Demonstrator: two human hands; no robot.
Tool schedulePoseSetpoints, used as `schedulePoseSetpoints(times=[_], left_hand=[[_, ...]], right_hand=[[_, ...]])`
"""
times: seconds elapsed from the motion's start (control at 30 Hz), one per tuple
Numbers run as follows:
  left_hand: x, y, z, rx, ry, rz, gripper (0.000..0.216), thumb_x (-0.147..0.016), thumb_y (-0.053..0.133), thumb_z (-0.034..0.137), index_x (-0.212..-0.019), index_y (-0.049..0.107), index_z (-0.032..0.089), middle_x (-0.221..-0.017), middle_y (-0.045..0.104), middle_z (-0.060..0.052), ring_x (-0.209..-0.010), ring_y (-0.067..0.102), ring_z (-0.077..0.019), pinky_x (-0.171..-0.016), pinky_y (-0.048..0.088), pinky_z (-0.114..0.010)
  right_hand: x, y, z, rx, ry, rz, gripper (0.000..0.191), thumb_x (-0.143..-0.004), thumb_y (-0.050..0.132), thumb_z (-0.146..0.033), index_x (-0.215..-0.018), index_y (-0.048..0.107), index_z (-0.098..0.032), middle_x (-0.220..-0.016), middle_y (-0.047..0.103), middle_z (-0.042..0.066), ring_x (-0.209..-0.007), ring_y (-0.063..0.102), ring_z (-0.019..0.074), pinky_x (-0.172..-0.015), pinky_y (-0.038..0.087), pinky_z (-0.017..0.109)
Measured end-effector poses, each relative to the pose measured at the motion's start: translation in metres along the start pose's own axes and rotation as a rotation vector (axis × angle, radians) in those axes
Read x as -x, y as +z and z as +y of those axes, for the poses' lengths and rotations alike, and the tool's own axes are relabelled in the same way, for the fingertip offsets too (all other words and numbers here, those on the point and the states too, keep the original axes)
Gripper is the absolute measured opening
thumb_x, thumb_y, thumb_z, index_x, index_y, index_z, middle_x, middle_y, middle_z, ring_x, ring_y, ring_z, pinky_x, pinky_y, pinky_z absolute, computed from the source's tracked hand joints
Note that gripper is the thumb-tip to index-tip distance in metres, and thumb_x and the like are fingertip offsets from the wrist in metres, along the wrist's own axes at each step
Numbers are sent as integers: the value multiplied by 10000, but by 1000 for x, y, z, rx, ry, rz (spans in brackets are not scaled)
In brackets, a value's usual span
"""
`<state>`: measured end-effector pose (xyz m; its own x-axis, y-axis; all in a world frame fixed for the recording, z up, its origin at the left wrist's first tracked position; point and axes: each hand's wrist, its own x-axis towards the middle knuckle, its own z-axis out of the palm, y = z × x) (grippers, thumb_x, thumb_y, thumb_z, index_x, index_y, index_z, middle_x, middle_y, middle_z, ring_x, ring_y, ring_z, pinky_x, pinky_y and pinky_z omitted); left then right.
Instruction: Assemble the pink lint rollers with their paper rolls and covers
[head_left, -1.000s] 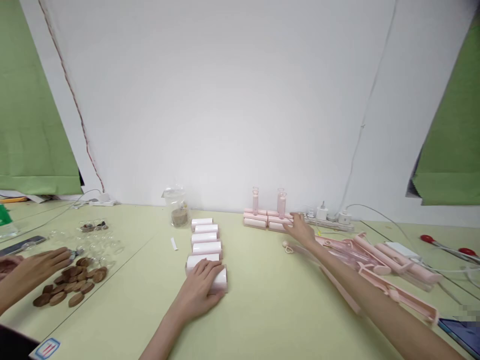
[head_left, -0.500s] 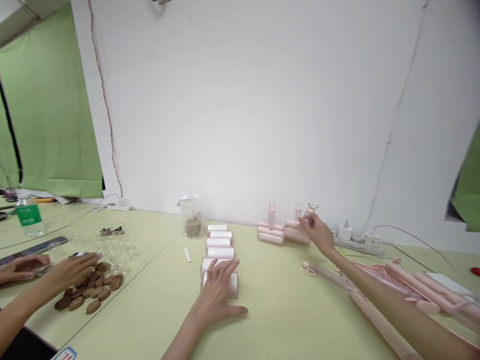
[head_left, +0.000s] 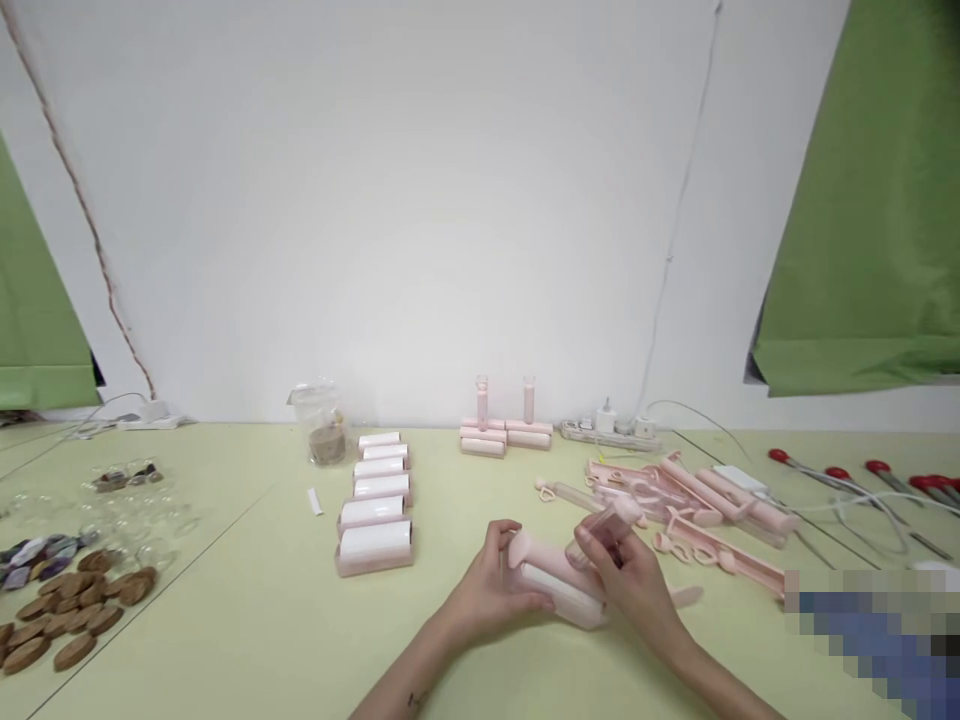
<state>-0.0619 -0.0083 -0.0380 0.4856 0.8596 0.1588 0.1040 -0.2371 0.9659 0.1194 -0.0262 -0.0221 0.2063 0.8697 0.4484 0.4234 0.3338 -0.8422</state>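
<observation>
The left hand [head_left: 489, 585], half-curled, grips the left end of a pink roller [head_left: 556, 587], which slants nearer toward its right end; there the right hand [head_left: 628, 575], fingers pinched, holds a clear tube [head_left: 602, 526] just above.

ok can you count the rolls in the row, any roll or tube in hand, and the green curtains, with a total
Row rolls: 6
Held roll, in the left hand: 1
Held tube, in the right hand: 1
Green curtains: 2
Total: 10
</observation>
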Motion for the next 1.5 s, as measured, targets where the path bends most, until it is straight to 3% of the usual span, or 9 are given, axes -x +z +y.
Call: schedulePoseSetpoints(times=[0.2, 0.37, 0.43, 0.63, 0.77, 0.93, 1.2, 1.4, 1.5], left_hand=[[-8, -19, -19, -302, -131, 225, 462, -625, 620, 316, -1000, 392, 173, -1015, 459, -75, -940, 485, -217, -813, 402, -333], [-11, -33, -12, -424, -50, 502, 880, -550, 666, 361, -1242, 173, 133, -1305, 210, -167, -1248, 123, -295, -1011, 127, -445], [-4, -30, 3, -341, 56, 618, 779, -599, 618, 459, -1212, 249, 150, -1274, 311, -145, -1232, 198, -285, -1009, 131, -440], [15, 6, 31, 841, -431, -109, 757, -653, 322, 728, -977, 511, 70, -852, 627, -170, -687, 611, -258, -560, 452, -335], [13, 6, 24, 992, -469, 251, 262, -701, 586, 326, -822, 543, 98, -781, 650, -86, -550, 595, -140, -502, 468, -237], [9, -17, 20, 1014, -307, 479, 213, -700, 599, 245, -857, 526, 121, -782, 650, -67, -579, 610, -139, -544, 501, -244], [12, -6, 19, 908, -392, 431, 273, -705, 595, 298, -885, 515, 109, -812, 649, -86, -566, 607, -143, -538, 497, -259], [17, 1, 14, 830, -411, 333, 331, -689, 613, 334, -915, 476, 136, -828, 646, -100, -673, 633, -203, -614, 498, -316], [19, -1, 13, 820, -441, 215, 308, -709, 574, 374, -867, 492, 123, -779, 644, -110, -639, 627, -199, -574, 485, -296]], right_hand=[[-15, -24, -30, -336, 35, 271, 263, -746, 511, -462, -756, 519, -199, -503, 398, -49, -447, 352, 95, -392, 289, 204], [-14, -27, -31, -438, 145, 110, 313, -722, 520, -482, -854, 518, -198, -530, 480, -46, -352, 206, 48, -335, 166, 190], [-9, -24, -27, -450, 165, 10, 327, -717, 517, -484, -884, 504, -204, -540, 503, -43, -341, 186, 45, -331, 164, 190], [4, -17, -23, -284, 46, -512, 309, -779, 461, -452, -1005, 463, -241, -766, 548, 7, -485, 431, 99, -437, 354, 224], [1, -19, -15, -40, 178, -532, 305, -728, 539, -398, -970, 438, -243, -761, 476, -12, -649, 488, 147, -607, 417, 286], [-11, -28, -7, -174, 258, -459, 208, -853, 315, -379, -978, 406, -240, -613, 402, -48, -566, 456, 126, -581, 421, 268], [-13, -28, -3, 112, -20, -397, 277, -852, 338, -420, -1056, 451, -273, -702, 458, -9, -761, 497, 185, -702, 418, 316], [-6, -29, -13, 90, -55, -363, 455, -817, 433, -384, -1221, 252, -278, -731, 442, -31, -673, 498, 136, -636, 426, 251], [-5, -32, -15, 222, -154, -270, 193, -844, 376, -377, -948, 462, -239, -636, 444, -36, -557, 458, 123, -516, 363, 211]])
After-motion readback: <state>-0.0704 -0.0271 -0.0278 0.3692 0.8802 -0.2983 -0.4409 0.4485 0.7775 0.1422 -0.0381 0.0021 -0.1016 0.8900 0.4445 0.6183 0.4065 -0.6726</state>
